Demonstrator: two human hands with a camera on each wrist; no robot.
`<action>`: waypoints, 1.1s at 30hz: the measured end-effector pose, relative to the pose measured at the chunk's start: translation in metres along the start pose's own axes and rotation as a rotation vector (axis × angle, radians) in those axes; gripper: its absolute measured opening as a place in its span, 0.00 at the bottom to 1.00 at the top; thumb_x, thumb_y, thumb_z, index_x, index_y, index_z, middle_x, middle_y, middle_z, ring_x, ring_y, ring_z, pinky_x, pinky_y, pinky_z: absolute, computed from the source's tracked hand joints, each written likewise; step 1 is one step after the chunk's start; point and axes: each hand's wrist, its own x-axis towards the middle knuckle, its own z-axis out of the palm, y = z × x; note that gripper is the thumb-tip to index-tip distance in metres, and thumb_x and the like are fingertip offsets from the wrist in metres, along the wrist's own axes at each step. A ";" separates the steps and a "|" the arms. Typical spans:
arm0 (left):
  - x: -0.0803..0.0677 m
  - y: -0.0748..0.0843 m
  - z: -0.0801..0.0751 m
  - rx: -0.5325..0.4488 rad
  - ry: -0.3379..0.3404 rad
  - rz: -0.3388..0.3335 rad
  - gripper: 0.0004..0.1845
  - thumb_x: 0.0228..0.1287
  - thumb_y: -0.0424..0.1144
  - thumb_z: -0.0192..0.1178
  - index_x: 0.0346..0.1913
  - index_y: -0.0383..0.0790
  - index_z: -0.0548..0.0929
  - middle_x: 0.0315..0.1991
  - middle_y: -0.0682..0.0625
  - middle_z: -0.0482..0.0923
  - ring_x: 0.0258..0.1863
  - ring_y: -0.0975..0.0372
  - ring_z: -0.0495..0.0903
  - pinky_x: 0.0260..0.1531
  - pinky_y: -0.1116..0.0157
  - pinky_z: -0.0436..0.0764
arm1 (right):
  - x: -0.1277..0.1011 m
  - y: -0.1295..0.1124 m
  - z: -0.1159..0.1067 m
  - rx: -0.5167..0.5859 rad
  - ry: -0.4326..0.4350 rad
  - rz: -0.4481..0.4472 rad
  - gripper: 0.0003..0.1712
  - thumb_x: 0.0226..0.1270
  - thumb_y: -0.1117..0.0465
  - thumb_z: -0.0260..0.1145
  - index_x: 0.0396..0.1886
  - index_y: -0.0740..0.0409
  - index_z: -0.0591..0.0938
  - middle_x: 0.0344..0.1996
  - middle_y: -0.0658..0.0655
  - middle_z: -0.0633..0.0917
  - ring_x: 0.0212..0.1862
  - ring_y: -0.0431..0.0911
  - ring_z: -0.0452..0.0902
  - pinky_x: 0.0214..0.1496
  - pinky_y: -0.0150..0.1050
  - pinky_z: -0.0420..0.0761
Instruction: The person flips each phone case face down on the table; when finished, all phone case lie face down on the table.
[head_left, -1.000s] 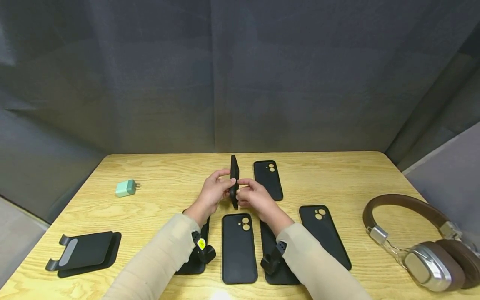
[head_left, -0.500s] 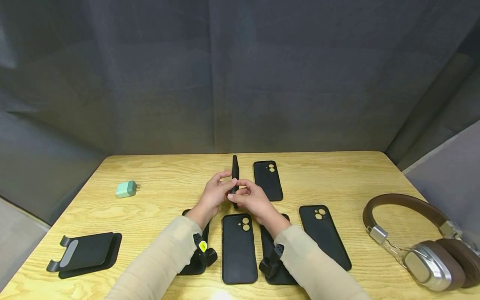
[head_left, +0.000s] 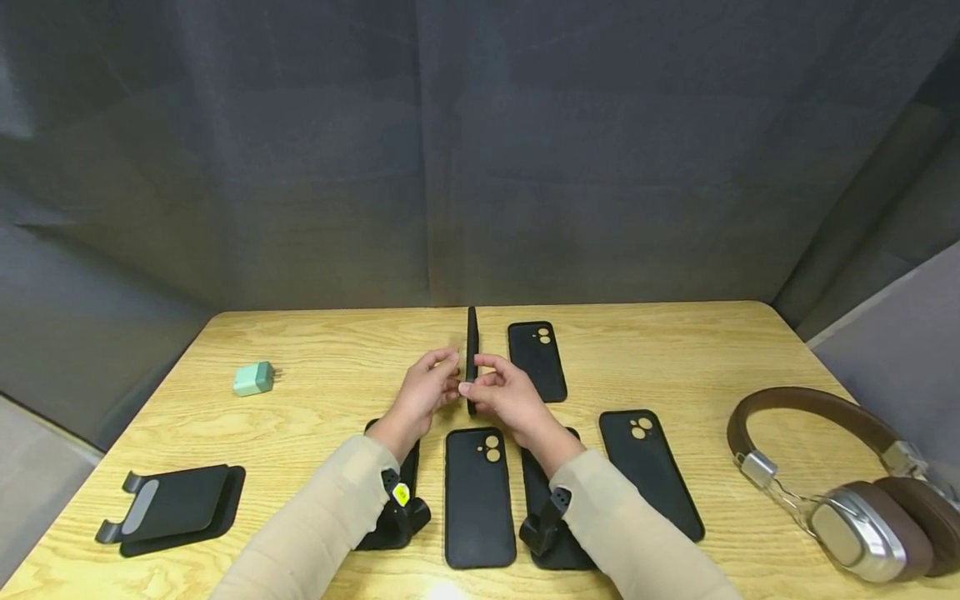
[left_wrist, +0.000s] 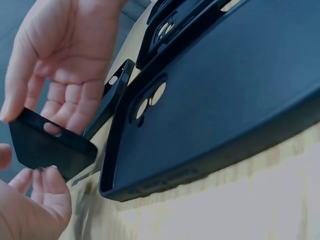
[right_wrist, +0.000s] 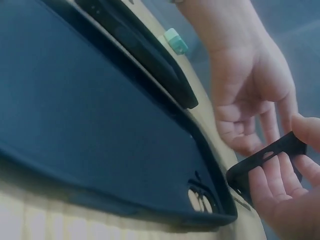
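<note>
Phone case [head_left: 472, 354] is standing on edge above the table [head_left: 675, 350] center, pinched between your 2 hands, left hand [head_left: 422, 393] and right hand [head_left: 510, 397] fingers curled on it.

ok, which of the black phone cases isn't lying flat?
The black case held on edge between the left hand and right hand; the others lie flat.

A black phone case [head_left: 472, 354] stands on edge, upright above the table's middle.
</note>
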 end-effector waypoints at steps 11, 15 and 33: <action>0.001 -0.004 0.000 0.022 -0.044 -0.036 0.24 0.73 0.39 0.42 0.68 0.35 0.61 0.61 0.36 0.68 0.58 0.50 0.72 0.54 0.57 0.73 | -0.006 -0.010 0.002 0.082 -0.013 -0.019 0.31 0.59 0.66 0.64 0.63 0.57 0.68 0.32 0.52 0.74 0.33 0.43 0.73 0.46 0.46 0.78; 0.001 -0.003 -0.001 -0.002 -0.031 -0.038 0.23 0.72 0.37 0.43 0.67 0.35 0.62 0.57 0.36 0.72 0.53 0.53 0.75 0.51 0.59 0.75 | -0.008 -0.012 0.001 0.117 -0.010 -0.025 0.31 0.59 0.68 0.64 0.63 0.58 0.67 0.32 0.53 0.74 0.33 0.42 0.75 0.46 0.45 0.79; 0.000 0.000 -0.016 -0.037 0.093 0.062 0.22 0.61 0.23 0.51 0.60 0.30 0.71 0.56 0.36 0.73 0.34 0.66 0.76 0.36 0.69 0.75 | -0.003 -0.001 -0.015 -0.120 0.134 0.024 0.28 0.58 0.69 0.64 0.60 0.69 0.71 0.35 0.61 0.77 0.36 0.51 0.81 0.40 0.38 0.82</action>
